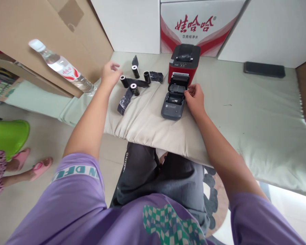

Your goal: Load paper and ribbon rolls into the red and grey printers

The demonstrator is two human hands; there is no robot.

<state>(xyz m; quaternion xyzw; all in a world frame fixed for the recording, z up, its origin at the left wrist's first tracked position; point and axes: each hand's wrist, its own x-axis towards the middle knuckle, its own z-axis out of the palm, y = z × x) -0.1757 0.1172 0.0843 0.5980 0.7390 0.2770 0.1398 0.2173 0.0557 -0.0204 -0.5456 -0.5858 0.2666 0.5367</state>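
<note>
The gray printer (171, 110) lies just left of the right hand (195, 99), whose bent fingers touch its raised lid (177, 88); I can't tell if they pinch. It's probably light and hard: hold its sides. The left hand (111, 75), loosely open, is near a black roll (123, 82).

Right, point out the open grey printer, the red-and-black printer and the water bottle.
Open grey printer (173, 109): head view, on the front part of its casing.
Red-and-black printer (185, 64): head view, on its dark front panel.
Water bottle (65, 70): head view, on its label.
</note>
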